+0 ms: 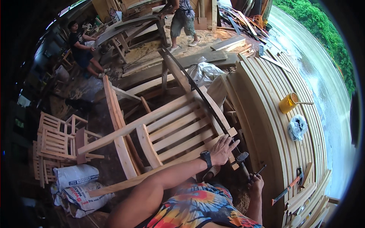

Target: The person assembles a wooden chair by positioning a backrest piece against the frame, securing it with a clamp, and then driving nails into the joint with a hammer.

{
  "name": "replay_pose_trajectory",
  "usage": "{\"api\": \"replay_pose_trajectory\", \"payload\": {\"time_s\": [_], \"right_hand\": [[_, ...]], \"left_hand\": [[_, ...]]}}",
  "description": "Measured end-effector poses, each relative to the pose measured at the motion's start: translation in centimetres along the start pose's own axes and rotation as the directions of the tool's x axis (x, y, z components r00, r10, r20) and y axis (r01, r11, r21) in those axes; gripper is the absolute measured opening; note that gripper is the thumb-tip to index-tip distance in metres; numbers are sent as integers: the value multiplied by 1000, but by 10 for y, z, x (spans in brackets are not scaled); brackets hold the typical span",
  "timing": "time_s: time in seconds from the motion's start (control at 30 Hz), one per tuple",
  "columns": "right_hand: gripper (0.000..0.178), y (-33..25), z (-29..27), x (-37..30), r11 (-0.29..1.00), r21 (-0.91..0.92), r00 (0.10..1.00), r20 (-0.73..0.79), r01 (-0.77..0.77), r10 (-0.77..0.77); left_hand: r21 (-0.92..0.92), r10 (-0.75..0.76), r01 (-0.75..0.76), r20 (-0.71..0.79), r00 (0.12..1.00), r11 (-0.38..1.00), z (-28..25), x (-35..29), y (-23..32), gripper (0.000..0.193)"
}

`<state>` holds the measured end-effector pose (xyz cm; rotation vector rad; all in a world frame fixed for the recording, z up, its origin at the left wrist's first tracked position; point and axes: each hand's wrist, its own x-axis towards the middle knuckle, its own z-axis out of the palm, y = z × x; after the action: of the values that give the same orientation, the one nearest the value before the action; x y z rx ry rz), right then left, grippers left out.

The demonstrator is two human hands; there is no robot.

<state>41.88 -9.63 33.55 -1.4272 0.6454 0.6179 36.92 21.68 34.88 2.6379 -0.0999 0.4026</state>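
Note:
A slatted wooden chair frame (178, 129) lies tilted in front of me, with a long dark bar clamp (201, 95) running along its right side. My left hand (222, 150), a black watch on its wrist, rests with fingers spread on the frame's near right corner, beside the clamp. A small wood block (231, 132) sits just beyond its fingertips. Below and right of it is the clamp's threaded screw (244, 167) with a round head. My right hand (256, 184) is closed around the dark handle at the screw's lower end; part of the grip is hidden.
A stack of planks (266, 98) fills the right, carrying a yellow container (288, 103), a plastic bag (297, 127) and an orange-handled hammer (287, 190). Sacks (85, 195) and small slatted chairs (57, 140) stand left. Two people (81, 47) are by a far bench.

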Motion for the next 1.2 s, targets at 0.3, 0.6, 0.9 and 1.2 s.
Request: {"api": "replay_pose_trajectory", "payload": {"time_s": [0.3,0.6,0.9,1.2], "right_hand": [[22,5,-25,18,821,-266,855,282,506,-435],[38,7,-13,29,997,35,978,199,-70,62],[27,81,-20,4,952,-234,955,174,-198,242],[25,99,8,1,930,-339,989,-12,-141,146]], "left_hand": [[92,230,-278,356,906,956,8,73,1,18],[142,200,-303,486,851,942,63,94,-26,6],[133,220,-315,472,854,939,62,95,-24,10],[55,315,-378,447,837,924,54,92,-44,10]]}}
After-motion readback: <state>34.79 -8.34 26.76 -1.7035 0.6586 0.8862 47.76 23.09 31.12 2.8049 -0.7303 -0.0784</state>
